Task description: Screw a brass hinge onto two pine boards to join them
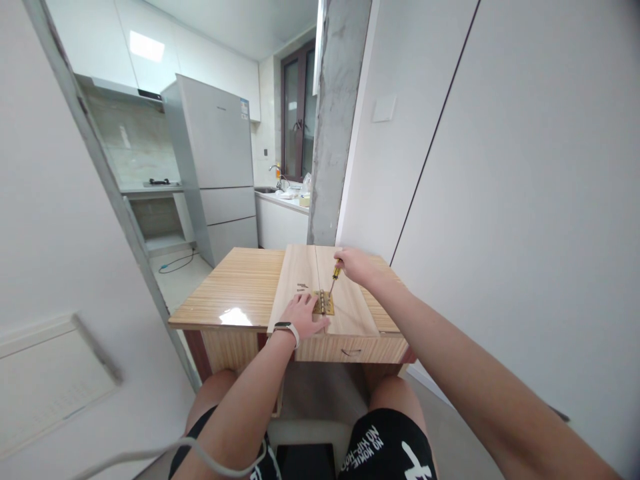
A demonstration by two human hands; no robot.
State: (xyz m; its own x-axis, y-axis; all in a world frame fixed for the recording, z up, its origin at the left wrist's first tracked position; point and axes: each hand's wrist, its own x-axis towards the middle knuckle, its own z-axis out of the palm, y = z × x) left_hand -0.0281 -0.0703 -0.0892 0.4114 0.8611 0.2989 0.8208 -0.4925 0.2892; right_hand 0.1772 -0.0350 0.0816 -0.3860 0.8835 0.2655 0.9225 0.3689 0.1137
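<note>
Two pale wooden boards (350, 312) lie side by side on the desk, with a brass hinge (324, 303) across their seam. My left hand (303, 313) rests on the left board with its fingers spread, pressing at the hinge's left edge. My right hand (354, 264) is wrapped round the yellow and black handle of a screwdriver (336, 272), held tilted with its tip at the right leaf of the hinge. Several small screws (302, 287) lie on the left board, just beyond my left hand.
The striped wooden desk (245, 280) has a drawer front (351, 351) with a handle facing my knees. Beyond stand a grey fridge (220, 140) and a sink counter (283, 217). A white wall rises close on the right. A pale cable (195, 448) crosses my left forearm.
</note>
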